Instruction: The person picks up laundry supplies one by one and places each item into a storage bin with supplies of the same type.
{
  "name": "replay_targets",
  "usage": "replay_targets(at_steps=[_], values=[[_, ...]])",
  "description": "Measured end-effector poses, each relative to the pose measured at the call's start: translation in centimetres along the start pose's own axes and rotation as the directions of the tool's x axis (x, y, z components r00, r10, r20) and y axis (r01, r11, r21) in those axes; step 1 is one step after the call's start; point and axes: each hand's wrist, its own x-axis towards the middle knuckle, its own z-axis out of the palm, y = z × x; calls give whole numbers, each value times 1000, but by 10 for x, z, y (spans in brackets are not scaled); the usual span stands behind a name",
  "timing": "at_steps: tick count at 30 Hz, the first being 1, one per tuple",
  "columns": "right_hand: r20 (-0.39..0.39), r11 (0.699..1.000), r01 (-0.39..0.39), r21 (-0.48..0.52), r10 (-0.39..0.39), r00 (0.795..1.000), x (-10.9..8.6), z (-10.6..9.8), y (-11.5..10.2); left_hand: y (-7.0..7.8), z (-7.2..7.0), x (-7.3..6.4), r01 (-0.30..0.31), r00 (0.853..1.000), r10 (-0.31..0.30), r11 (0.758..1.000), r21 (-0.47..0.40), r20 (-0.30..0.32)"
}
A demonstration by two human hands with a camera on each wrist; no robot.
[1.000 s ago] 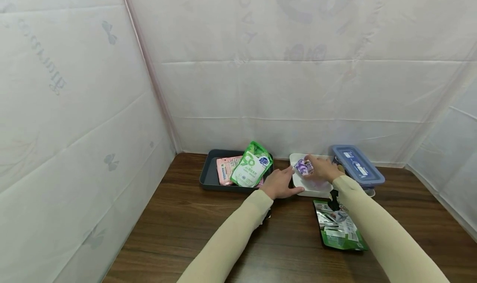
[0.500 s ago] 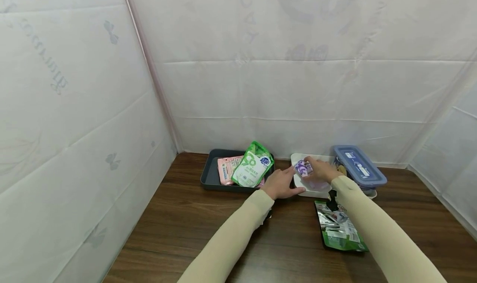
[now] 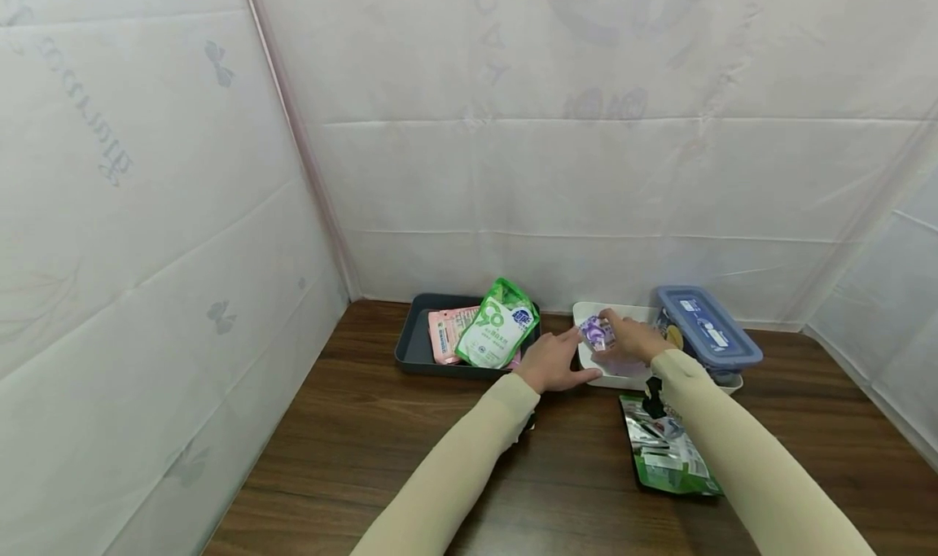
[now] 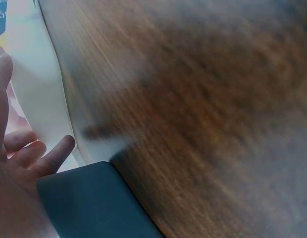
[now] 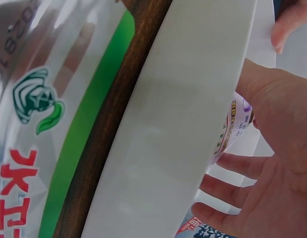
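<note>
My right hand reaches into the white tray and grips a small purple-and-white printed packet near the tray's left end. In the right wrist view the packet shows between thumb and fingers, partly hidden behind the tray wall. My left hand is spread at the tray's left side, fingertips right at its rim. The left wrist view shows the left hand's fingers beside the white tray wall and the corner of the dark tray.
A dark grey tray at left holds a green-and-white pouch and pink packets. At the tray's right end sits a blue-lidded container. A silver-and-green pouch lies in front, under the right forearm. Fabric walls bound the wooden table.
Hands and packet keep nearly the same places; the right hand and packet turn slightly within the white tray. The whole view shifts a little to the right.
</note>
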Motion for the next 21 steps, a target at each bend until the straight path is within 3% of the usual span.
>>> replay_targets(at_steps=[21], values=[[16,1000,0,-24,0,1000,1,1,3,0,0,0,4,1000,-4,1000,-4,-1]])
